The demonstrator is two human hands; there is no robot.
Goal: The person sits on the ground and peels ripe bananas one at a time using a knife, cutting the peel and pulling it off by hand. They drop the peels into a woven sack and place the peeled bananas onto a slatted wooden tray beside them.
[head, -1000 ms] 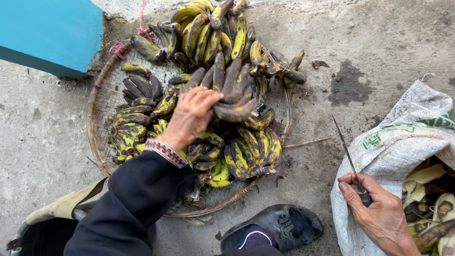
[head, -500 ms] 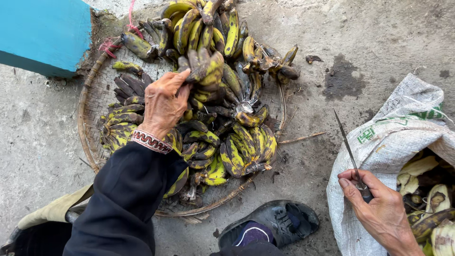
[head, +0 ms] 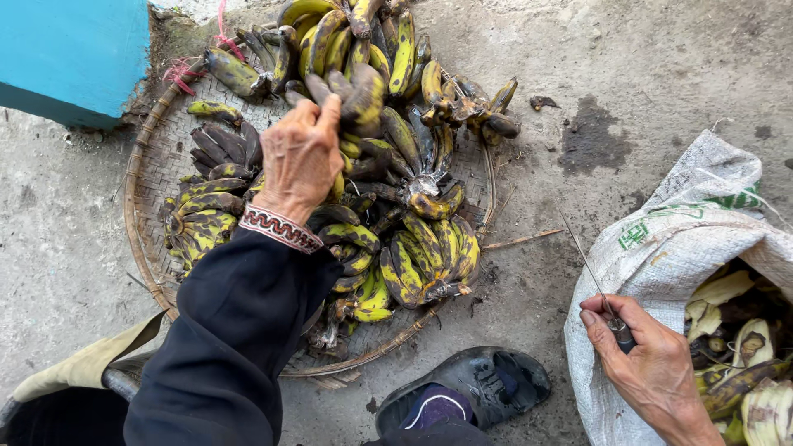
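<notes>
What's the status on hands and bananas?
Left hand gripping a banana bunch over the woven tray. Right hand holds knife beside sack. Nothing obstructing.

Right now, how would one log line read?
left hand: grips banana bunch | right hand: holds knife | tray: bananas | sack: peels

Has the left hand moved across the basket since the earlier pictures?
Yes. The left hand was near the middle of the woven basket; it has gone toward the far rim and now grips a banana bunch there.
</notes>
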